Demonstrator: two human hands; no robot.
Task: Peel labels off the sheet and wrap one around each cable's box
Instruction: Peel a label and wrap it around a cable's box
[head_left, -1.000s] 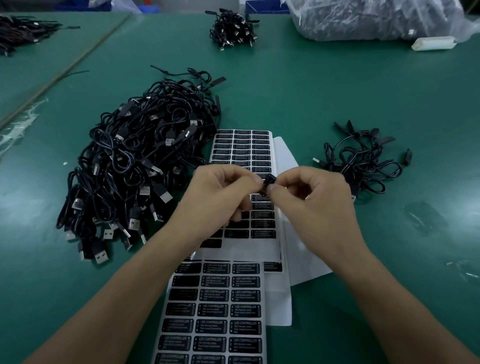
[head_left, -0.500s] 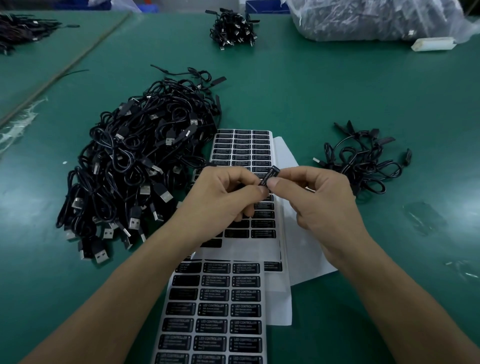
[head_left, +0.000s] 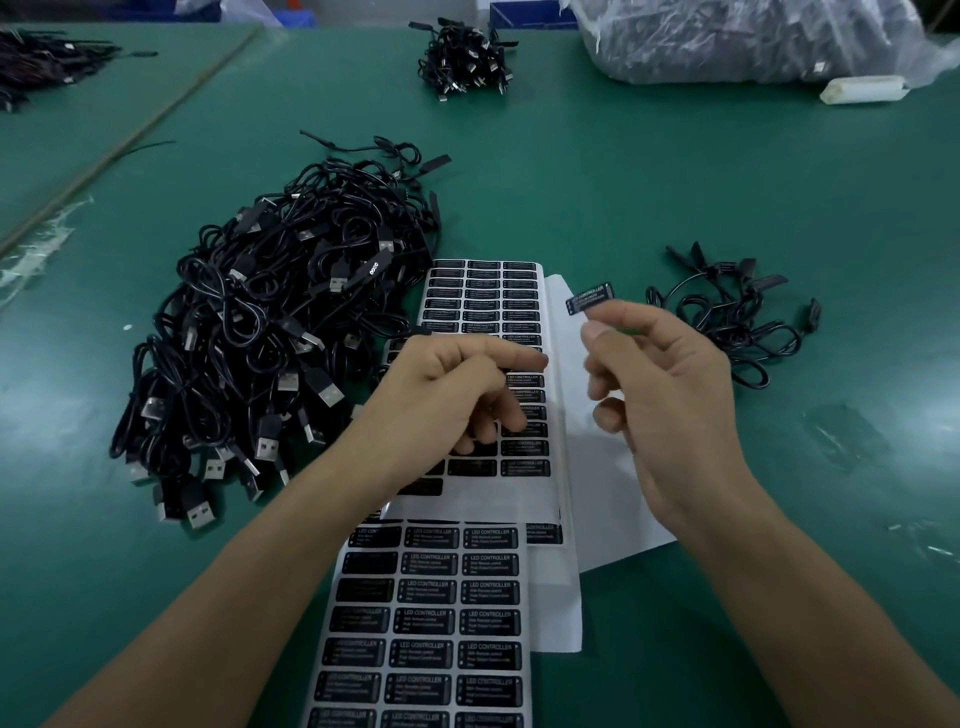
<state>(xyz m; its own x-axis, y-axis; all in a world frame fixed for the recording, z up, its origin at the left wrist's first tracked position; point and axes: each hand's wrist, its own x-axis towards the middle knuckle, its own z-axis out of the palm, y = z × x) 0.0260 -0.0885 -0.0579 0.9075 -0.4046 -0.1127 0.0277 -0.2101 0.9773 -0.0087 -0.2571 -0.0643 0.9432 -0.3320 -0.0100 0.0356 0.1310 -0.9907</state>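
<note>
Green table (head_left: 623, 182) fills the whole view. Right hand (head_left: 670, 405) is raised over it and pinches a small black box (head_left: 589, 297) between thumb and forefinger; the box's white label print faces up. The other fingers of this hand are bent loosely. Left hand (head_left: 457, 384) holds nothing: its forefinger points toward the right hand, and the rest curl down to a label sheet (head_left: 483, 306) under it. I cannot tell if they press on the sheet. A second sheet (head_left: 426, 623) lies between the two forearms. To the left of the left hand is a big cable pile (head_left: 270, 332). A small pile (head_left: 737, 322) lies just beyond the right hand, on its right side.
</note>
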